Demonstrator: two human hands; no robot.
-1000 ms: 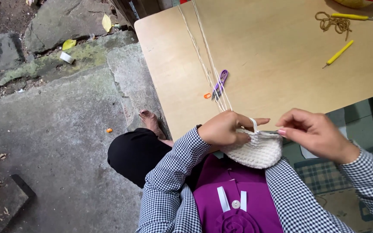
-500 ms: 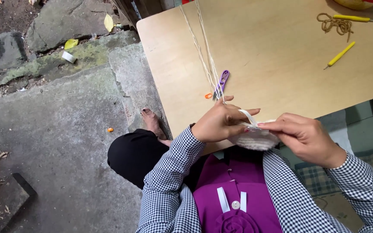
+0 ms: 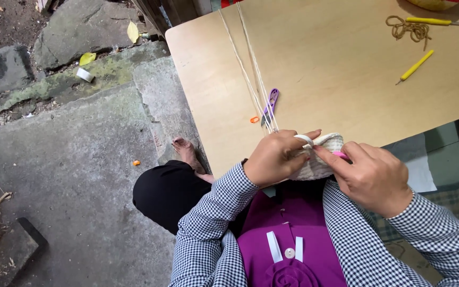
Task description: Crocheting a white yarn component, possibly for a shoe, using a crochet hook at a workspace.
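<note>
Left hand (image 3: pixel 276 158) pinches the cream crochet piece (image 3: pixel 322 155) at the tabletop's (image 3: pixel 346 79) near edge; right hand (image 3: pixel 374 178), closed around a pink hook (image 3: pixel 339 154), comes in from the right, with yarn strands (image 3: pixel 250 74) running far-left.

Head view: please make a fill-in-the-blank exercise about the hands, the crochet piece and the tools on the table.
1. Both hands, the left hand and the right hand, hold a ____ crochet piece at the table edge.
2. The small scissors beside the yarn strands have ____ handles.
3. The crochet hook lying alone on the table is ____.
4. The right hand's fingers pinch a tool with a ____ handle.

Missing words: cream-white; purple; yellow; pink
</note>
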